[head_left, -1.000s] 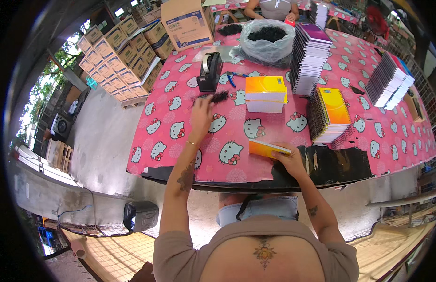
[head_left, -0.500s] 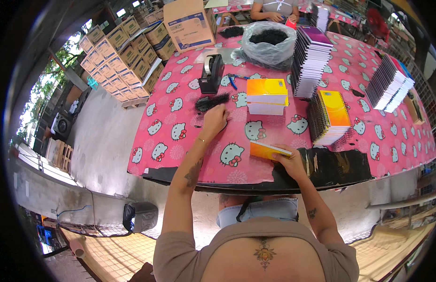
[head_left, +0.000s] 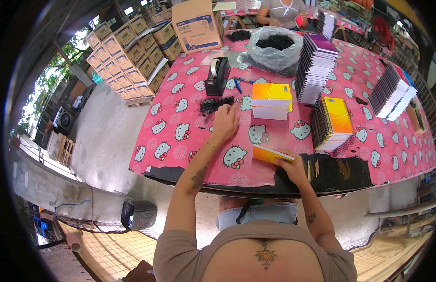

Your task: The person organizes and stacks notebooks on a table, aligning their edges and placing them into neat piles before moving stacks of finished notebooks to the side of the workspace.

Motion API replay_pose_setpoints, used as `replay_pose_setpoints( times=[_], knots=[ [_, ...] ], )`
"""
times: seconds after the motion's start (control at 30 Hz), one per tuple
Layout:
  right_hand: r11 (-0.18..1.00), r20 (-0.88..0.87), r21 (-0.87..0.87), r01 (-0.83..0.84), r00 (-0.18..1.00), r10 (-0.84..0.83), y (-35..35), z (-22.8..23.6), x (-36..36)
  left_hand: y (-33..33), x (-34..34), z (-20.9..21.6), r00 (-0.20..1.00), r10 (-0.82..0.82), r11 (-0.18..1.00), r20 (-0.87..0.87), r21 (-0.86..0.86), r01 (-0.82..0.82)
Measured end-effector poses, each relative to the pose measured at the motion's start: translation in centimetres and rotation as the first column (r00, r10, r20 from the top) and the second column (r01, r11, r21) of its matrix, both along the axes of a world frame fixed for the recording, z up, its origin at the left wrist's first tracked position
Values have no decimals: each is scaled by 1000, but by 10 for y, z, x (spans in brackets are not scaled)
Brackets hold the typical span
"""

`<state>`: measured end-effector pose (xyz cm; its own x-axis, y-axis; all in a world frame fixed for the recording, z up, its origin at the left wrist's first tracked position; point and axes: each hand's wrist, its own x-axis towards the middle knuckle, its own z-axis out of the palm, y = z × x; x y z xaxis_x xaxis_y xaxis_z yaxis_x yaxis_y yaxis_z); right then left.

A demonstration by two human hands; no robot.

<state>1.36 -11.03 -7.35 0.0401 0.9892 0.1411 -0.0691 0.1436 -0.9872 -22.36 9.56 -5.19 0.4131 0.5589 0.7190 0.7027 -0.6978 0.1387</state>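
My right hand (head_left: pixel 292 165) grips a small notebook with a yellow-orange cover (head_left: pixel 266 154), tilted near the table's front edge, thumb on its upper side. My left hand (head_left: pixel 226 123) reaches to the lower right end of a pile of black spiral binding coils (head_left: pixel 213 104). Its fingers are slightly apart, and I see nothing held in them. Beyond the hands stands a stack of yellow-orange notebooks or covered page blocks (head_left: pixel 271 104) with white page edges. To the right is a stack of spiral-bound yellow-orange notebooks (head_left: pixel 334 123).
A black tape dispenser (head_left: pixel 217 77) and blue-handled pliers (head_left: pixel 238 84) lie past the coils. Farther back are a clear bag of black coils (head_left: pixel 276 54), a tall notebook stack (head_left: pixel 315 66) and a carton (head_left: pixel 197 28). More notebooks (head_left: pixel 391 94) stand right. Another person (head_left: pixel 284 11) works opposite.
My left hand has shifted slightly right along the coils, and its fingers have loosened from a more closed shape. My right hand keeps the notebook in nearly the same place. The whole view has shifted a little.
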Motion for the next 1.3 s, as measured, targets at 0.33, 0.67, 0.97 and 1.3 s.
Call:
replay_pose_setpoints(
  times=[0.33, 0.67, 0.97, 1.3],
  knots=[
    [999, 4, -25, -21, 1000, 22, 0, 2, -1, -5, -10, -6, 978, -85, 988, 189, -112, 107],
    [998, -2, -47, -34, 999, 34, 1, -2, 2, -125, -12, 35, 897, -147, 690, 417, -606, 395],
    [998, -41, -38, -41, 998, 40, 1, 0, -2, -134, -12, 26, 870, -129, 759, 475, -517, 395],
    [995, -57, -72, -63, 997, 59, 4, -6, 2, -122, -9, 29, 892, -187, 767, 411, -506, 394]
  ],
)
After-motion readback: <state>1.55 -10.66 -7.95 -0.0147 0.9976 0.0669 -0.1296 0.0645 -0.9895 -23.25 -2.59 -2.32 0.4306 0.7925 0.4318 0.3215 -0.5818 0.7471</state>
